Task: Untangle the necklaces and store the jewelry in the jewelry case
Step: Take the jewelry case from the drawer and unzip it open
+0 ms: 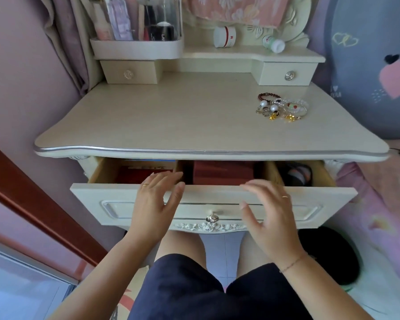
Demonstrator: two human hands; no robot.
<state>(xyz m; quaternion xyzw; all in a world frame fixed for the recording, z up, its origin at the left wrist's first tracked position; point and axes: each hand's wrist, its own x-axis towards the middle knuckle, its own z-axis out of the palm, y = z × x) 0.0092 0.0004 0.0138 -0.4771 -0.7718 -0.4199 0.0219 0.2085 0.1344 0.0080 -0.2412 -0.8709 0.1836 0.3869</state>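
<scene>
A tangled heap of jewelry (282,109) lies on the right side of the cream dressing table (171,121): dark red beads, white pearls, gold charms and rings. The table's wide drawer (213,204) is pulled out. In its middle compartment sits a dark red box (222,173), perhaps the jewelry case. My left hand (157,199) hovers over the drawer's front edge with fingers spread, holding nothing. My right hand (270,209) is beside it, fingers spread and empty, just in front of the drawer face.
A red box (141,173) fills the drawer's left compartment and a dark round item (298,174) the right. Two small drawers (286,75) and a cosmetics organizer (136,31) stand at the back. A white jar (224,36) and a tipped bottle (274,43) rest on the shelf. A bed lies on the right.
</scene>
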